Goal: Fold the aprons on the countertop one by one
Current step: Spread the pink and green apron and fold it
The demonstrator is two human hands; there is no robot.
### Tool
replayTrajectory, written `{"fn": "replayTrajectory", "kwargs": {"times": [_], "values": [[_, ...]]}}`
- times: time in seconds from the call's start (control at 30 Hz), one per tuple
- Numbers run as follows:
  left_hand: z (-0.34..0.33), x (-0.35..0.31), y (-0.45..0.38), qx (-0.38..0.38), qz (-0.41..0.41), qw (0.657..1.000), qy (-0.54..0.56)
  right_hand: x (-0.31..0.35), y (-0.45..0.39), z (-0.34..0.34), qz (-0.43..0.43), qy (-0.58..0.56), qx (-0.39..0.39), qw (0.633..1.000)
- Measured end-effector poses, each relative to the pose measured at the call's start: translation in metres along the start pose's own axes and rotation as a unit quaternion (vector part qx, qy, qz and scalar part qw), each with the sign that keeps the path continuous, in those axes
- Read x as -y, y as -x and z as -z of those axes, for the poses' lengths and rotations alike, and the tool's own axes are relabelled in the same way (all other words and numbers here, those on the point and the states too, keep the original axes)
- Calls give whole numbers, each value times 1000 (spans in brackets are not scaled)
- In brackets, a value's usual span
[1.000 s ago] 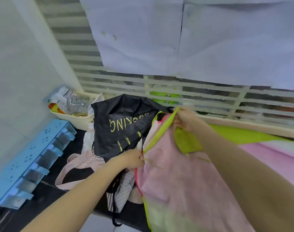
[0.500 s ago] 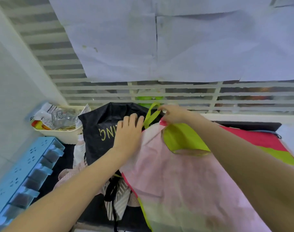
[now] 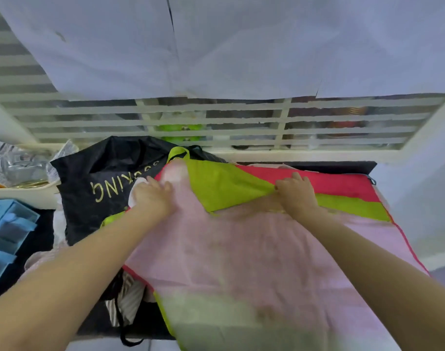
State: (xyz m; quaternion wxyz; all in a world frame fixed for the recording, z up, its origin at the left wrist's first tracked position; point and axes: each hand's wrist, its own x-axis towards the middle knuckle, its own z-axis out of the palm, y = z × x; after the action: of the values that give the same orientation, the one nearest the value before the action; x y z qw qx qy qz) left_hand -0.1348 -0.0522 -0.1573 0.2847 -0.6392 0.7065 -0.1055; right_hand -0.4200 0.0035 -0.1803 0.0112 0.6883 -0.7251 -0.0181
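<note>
A pink apron (image 3: 241,254) with lime green and red panels lies spread over the dark countertop (image 3: 342,165), its green neck loop (image 3: 177,153) at the far edge. My left hand (image 3: 153,196) presses flat on its upper left part. My right hand (image 3: 296,192) lies on the fold where the green panel meets the pink, fingers spread flat. A black apron (image 3: 102,178) with gold lettering lies bunched to the left, partly under the pink one. Striped and pale pink aprons (image 3: 126,305) peek out beneath, at the counter's front left.
A cream tray (image 3: 26,193) with plastic wrappers and a glass stands at the far left. A blue plastic rack (image 3: 6,231) sits at the left edge. A slatted window with paper sheets runs behind the counter. A white wall bounds the right side.
My right hand let go of the green neck strap and slid right along the fold. The left hand moved slightly right and pressed down. The apron now lies flatter on the counter.
</note>
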Motion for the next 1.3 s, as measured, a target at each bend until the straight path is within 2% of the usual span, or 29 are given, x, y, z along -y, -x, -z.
{"fn": "replayTrajectory", "kwargs": {"times": [0.07,0.13,0.2,0.23,0.3,0.37,0.4,0.47,0.5,0.57,0.63,0.73,0.77,0.8,0.87,0.93,0.97,1.03,1.1,1.13,1.17,1.23,1.3], "values": [[8,0,-4,-8,25,1000,-2,-13,-17,14,-64,-128,-63,988],[24,-28,1,-86,-25,996,26,-24,-28,21,-80,-203,-101,971],[48,-74,13,-195,-101,969,109,-32,-35,20,-35,-227,-72,971],[55,-97,17,-222,-139,956,135,-33,-36,18,0,-230,-45,972],[64,-135,16,-222,-199,945,132,-41,-35,10,63,-211,-9,975],[64,-136,4,-296,-222,922,114,-45,-28,-1,95,-165,4,982],[68,-134,-1,-297,-238,918,107,-54,-25,-8,95,-111,21,989],[71,-120,-13,-303,-215,924,88,-69,-18,-17,53,18,62,997],[70,-111,-16,-291,-196,933,80,-78,-15,-20,18,52,77,996],[66,-96,-23,-221,-184,955,68,-95,-16,-17,-31,74,69,994],[62,-87,-24,-186,-180,964,67,-109,-24,-7,-27,78,20,996],[55,-91,-21,-150,-218,964,35,-120,-34,9,-9,48,-20,999],[49,-96,-19,-109,-233,966,23,-121,-33,9,-1,30,0,1000],[43,-100,-16,-52,-242,969,17,-121,-29,8,16,25,52,998],[31,-110,-10,66,-244,967,18,-117,-15,-7,69,61,226,970],[27,-114,-8,118,-239,963,41,-118,-3,-23,87,58,380,919],[28,-114,-10,116,-238,963,59,-121,-2,-27,70,17,409,910],[36,-115,-15,70,-234,964,110,-128,-12,-24,23,-118,380,917],[41,-122,-20,17,-222,956,189,-133,-25,-20,-12,-191,253,948],[42,-127,-21,20,-216,951,221,-134,-31,-20,-14,-199,210,957],[41,-133,-22,40,-216,948,231,-133,-36,-22,-13,-190,214,958],[33,-144,-24,106,-218,948,204,-123,-35,-33,-34,-146,324,934],[25,-149,-31,142,-214,946,196,-116,-33,-50,-43,-93,368,924]]}}
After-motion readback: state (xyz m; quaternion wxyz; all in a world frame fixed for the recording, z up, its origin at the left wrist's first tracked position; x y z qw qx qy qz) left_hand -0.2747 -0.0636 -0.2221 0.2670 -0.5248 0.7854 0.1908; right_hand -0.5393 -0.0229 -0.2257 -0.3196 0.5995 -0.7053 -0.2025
